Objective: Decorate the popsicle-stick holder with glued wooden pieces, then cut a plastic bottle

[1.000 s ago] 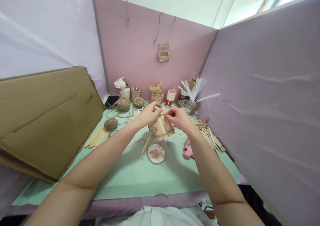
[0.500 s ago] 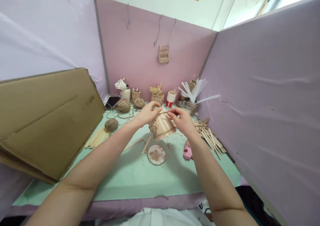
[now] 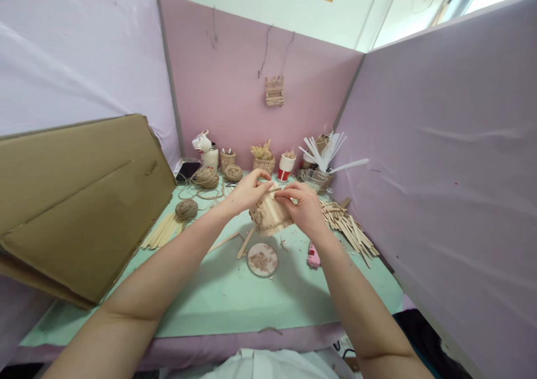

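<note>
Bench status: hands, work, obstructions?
Left hand grips tilted, round, pale wooden-slat container; right hand touching. Brown twine near lower edge. Pink glue gun partly behind right forearm.

A pale, tapered container of flat upright wooden sticks (image 3: 271,215) sits tilted between the left hand (image 3: 251,190) and the right hand (image 3: 302,202), its wider edge downward. Brown braided twine (image 3: 279,225) bands it below the hands; more twine ornament roughens the side under the left hand. The right fingertips touch its upper part.
</note>
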The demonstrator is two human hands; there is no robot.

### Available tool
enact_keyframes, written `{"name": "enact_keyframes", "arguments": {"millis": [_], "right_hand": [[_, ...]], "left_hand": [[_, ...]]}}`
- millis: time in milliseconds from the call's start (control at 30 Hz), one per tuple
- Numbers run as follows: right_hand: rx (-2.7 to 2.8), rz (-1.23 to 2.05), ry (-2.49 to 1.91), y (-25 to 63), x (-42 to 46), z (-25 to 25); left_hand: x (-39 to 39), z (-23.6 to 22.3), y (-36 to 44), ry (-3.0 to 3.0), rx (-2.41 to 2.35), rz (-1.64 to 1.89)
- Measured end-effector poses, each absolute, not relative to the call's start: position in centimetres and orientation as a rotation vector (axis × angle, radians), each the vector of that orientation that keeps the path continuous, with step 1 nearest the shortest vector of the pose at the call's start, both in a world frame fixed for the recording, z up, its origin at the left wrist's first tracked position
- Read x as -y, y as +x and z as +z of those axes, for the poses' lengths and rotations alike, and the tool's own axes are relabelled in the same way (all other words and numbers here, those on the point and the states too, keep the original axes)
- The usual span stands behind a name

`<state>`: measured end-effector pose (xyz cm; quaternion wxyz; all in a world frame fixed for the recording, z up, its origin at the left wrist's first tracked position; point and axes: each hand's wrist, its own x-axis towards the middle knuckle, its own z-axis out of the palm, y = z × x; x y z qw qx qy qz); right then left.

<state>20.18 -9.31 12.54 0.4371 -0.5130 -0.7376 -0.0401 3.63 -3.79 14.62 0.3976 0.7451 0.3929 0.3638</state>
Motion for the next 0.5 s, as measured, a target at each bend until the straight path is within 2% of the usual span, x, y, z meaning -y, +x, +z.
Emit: {"name": "enact_keyframes", "arguments": {"millis": [367,500], "right_hand": [[1.871,-0.156,-1.284,20.35,9.39,12.14],[1.82,-0.084,-1.224,20.44,9.6,12.18]], "left_hand": [[4.45,14.99,3.62,1.948,-0.989,0.944],[4.19,14.85,3.68,1.904,-0.958,0.955]]}}
